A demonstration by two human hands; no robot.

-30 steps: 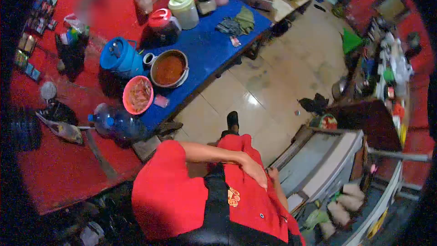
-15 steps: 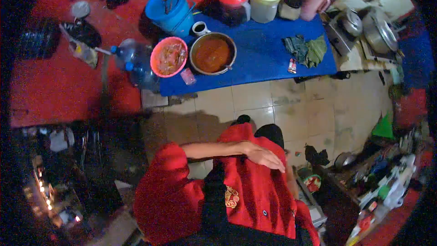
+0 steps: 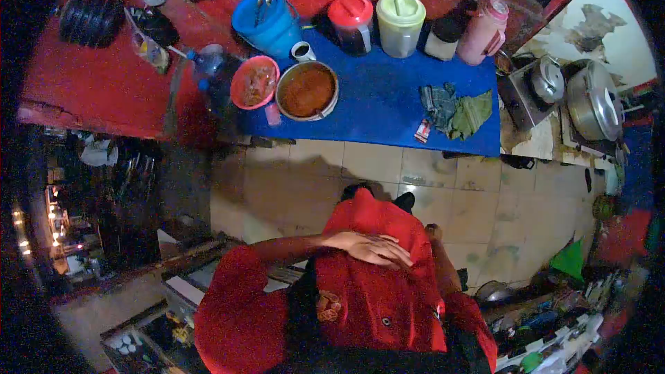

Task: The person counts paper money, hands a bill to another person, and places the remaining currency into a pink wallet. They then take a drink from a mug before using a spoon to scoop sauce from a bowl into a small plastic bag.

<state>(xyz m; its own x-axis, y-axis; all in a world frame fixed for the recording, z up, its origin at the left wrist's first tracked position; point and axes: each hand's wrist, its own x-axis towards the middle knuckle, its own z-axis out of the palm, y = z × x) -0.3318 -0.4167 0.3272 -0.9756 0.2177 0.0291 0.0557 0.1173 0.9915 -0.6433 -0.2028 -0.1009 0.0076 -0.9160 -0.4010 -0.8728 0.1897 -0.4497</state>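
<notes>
My left hand (image 3: 377,248) lies flat across the front of my red shirt (image 3: 377,305), fingers stretched out and holding nothing. Low at my right side hangs my right hand (image 3: 433,230), dim and partly covered by the shirt; its fingers cannot be made out. Beyond the tiled floor, a blue table (image 3: 374,114) bears a pot of reddish-brown sauce (image 3: 307,90) and a pink bowl (image 3: 235,86). Close behind them are a dark-filled cup (image 3: 302,51) and a blue bucket (image 3: 267,24) with spoons on its lid. Neither hand touches these.
Lidded jugs, one red-topped (image 3: 351,24) and one pale yellow-topped (image 3: 400,25), stand at the table's back beside a pink thermos (image 3: 483,31). Crumpled cloths (image 3: 454,111) lie at its right. A large metal pot (image 3: 594,100) sits further right. Tiled floor (image 3: 374,161) separates me from the table.
My view has turned and shifted, so the table and its items appear lower on the right side. My left hand stays on my shirt; my right hand now shows at my side.
</notes>
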